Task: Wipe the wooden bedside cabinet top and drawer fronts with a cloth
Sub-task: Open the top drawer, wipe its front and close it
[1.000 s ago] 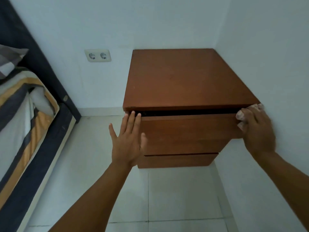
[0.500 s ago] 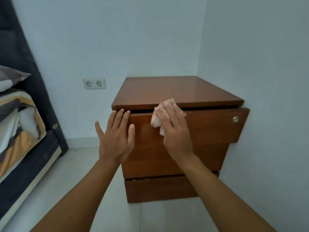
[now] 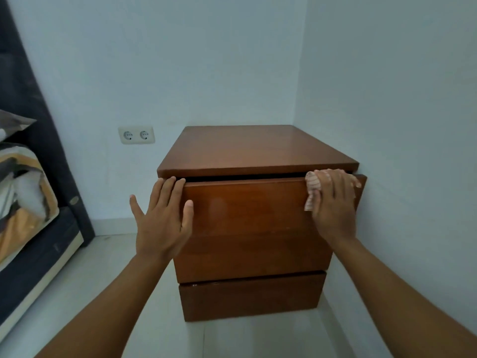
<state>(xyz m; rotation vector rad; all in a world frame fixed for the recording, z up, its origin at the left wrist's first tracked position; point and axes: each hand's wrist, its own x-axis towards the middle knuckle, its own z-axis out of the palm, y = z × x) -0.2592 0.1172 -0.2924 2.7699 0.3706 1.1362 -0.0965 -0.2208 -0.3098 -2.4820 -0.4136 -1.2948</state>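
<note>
The brown wooden bedside cabinet (image 3: pixel 255 148) stands in the room's corner against the right wall. Its top drawer front (image 3: pixel 247 205) sits slightly out from the body, with a lower drawer front (image 3: pixel 251 295) beneath. My right hand (image 3: pixel 334 202) presses a pale striped cloth (image 3: pixel 312 188) flat against the right end of the top drawer front; most of the cloth is hidden under the fingers. My left hand (image 3: pixel 162 218) lies flat with spread fingers on the drawer's left edge, fingertips at its upper corner.
A double wall socket (image 3: pixel 136 135) is on the back wall left of the cabinet. A bed with striped bedding (image 3: pixel 23 192) and a dark frame (image 3: pixel 46 244) fills the left side. Pale floor tiles (image 3: pixel 103 293) lie between bed and cabinet.
My right hand slid the cloth from the middle of the top drawer front to its right end, covering the small knob. The left hand stayed on the drawer's left edge. The camera view dropped lower.
</note>
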